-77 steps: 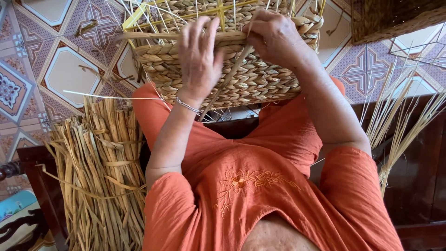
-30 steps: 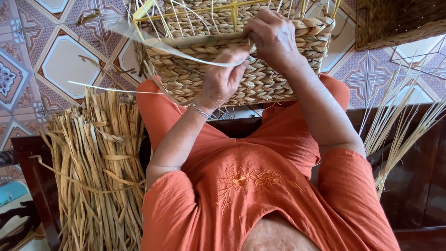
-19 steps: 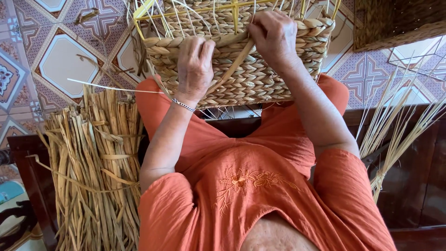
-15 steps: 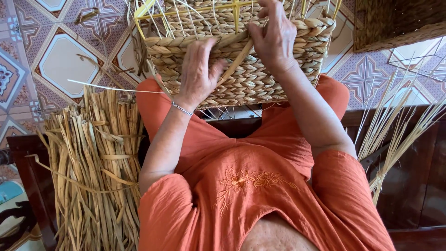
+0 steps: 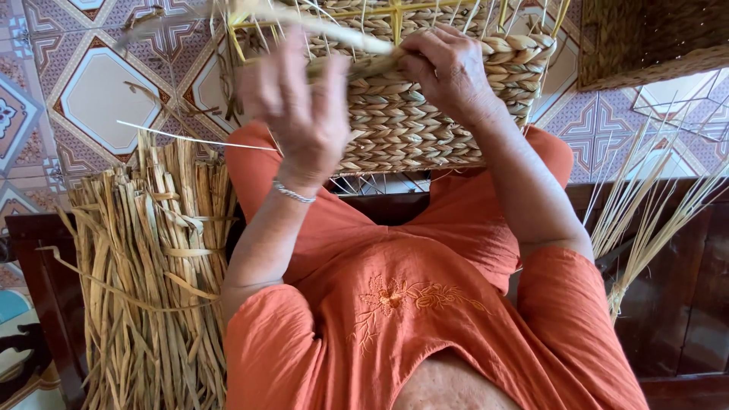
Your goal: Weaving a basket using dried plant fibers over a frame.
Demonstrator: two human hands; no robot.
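A half-woven basket (image 5: 425, 129) of braided dry straw rests on my lap, with thin upright stakes and a yellow wire frame showing at its top. My right hand (image 5: 449, 70) pinches a pale flat straw strand (image 5: 334, 30) at the basket's rim; the strand runs up and to the left. My left hand (image 5: 298, 106) is blurred in front of the basket's left side, fingers stretched upward, with a thin bracelet on the wrist. Its fingertips are close under the strand, and I see nothing gripped in it.
A thick bundle of dry straw (image 5: 152, 266) lies to my left on a dark wooden bench (image 5: 683, 304). Thin loose stalks (image 5: 645, 220) fan out at the right. Another woven basket (image 5: 653, 38) stands at the top right on the patterned tile floor (image 5: 99, 91).
My left hand has lifted off the basket's side and moved up towards the rim. The strand, which lay slanted across the weave, now stretches up and left from my right hand.
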